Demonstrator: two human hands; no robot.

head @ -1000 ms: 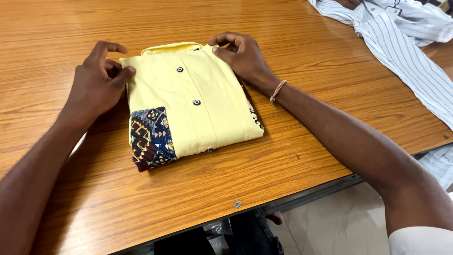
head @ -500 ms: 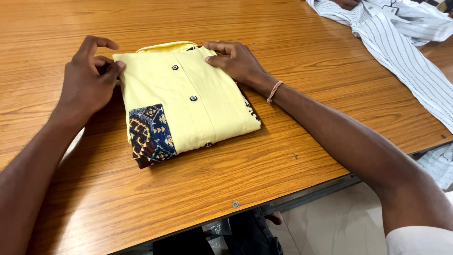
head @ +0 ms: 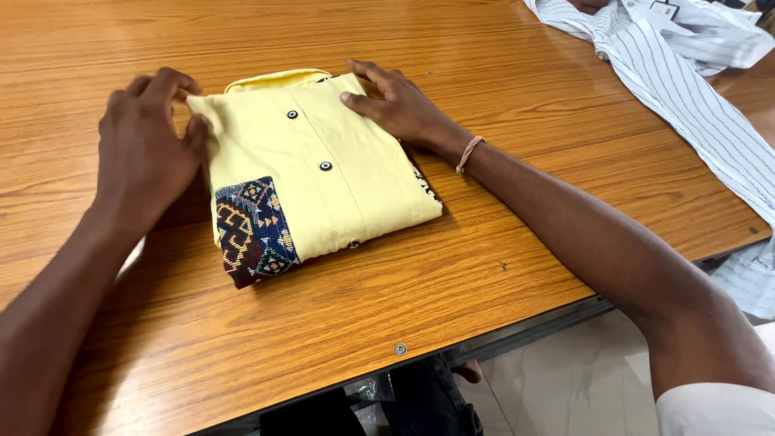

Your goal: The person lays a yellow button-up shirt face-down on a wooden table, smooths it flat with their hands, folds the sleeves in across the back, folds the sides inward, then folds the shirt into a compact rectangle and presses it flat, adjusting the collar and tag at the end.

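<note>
A folded yellow shirt (head: 339,173) with dark buttons and a patterned dark pocket patch (head: 252,230) lies on the wooden table (head: 500,274). My left hand (head: 147,145) rests at the shirt's upper left corner, its fingers curled over the edge of the cloth. My right hand (head: 400,106) lies flat on the upper right part of the shirt, fingers spread and pointing left, near the collar (head: 274,79). A thin band circles my right wrist (head: 467,153).
A white shirt with thin dark stripes (head: 686,73) lies spread over the table's far right corner and hangs off the edge. The table's front edge runs diagonally at the bottom, with tiled floor (head: 565,387) below it.
Both hands have slid slightly toward the shirt's top edge; the left hand's fingers now curl over the upper left corner. The shirt has stayed in place.
</note>
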